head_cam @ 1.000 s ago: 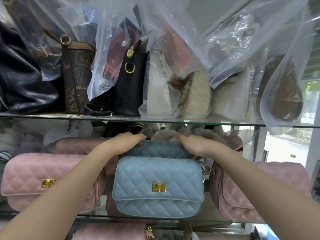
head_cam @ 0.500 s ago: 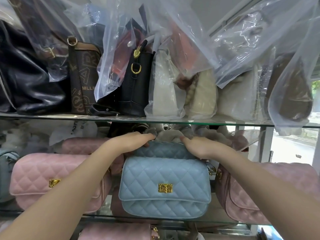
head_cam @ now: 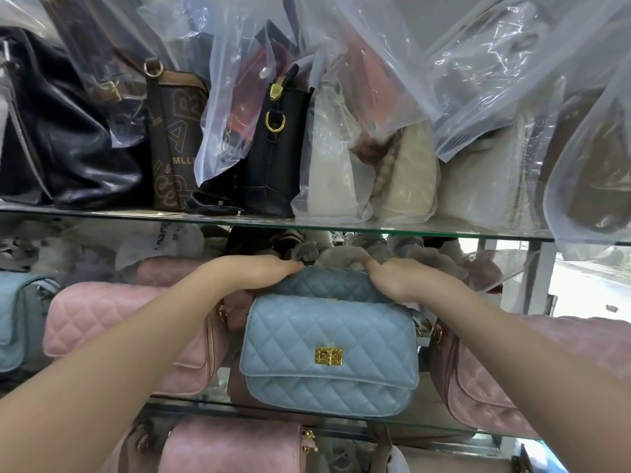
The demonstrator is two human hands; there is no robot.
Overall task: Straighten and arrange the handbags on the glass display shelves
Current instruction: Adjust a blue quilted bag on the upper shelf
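Observation:
A light blue quilted handbag (head_cam: 329,353) with a gold clasp stands upright at the front of the middle glass shelf (head_cam: 423,390). Directly behind it stands a second, darker blue quilted handbag (head_cam: 327,285). My left hand (head_cam: 252,271) lies over that rear bag's top left corner and my right hand (head_cam: 399,278) over its top right corner, fingers reaching behind it. Pink quilted handbags stand to the left (head_cam: 102,322) and to the right (head_cam: 532,377) of the blue pair.
The upper glass shelf (head_cam: 375,230) carries a black leather bag (head_cam: 58,138), a brown lettered bag (head_cam: 174,138), a black bucket bag (head_cam: 273,151) and several bags in clear plastic (head_cam: 341,158). Another blue bag (head_cam: 17,319) sits far left; a pink bag (head_cam: 235,448) lies on the shelf below.
My view has drifted a little to the left, so the bags sit further right in frame. Both hands stay on the rear blue handbag's top corners.

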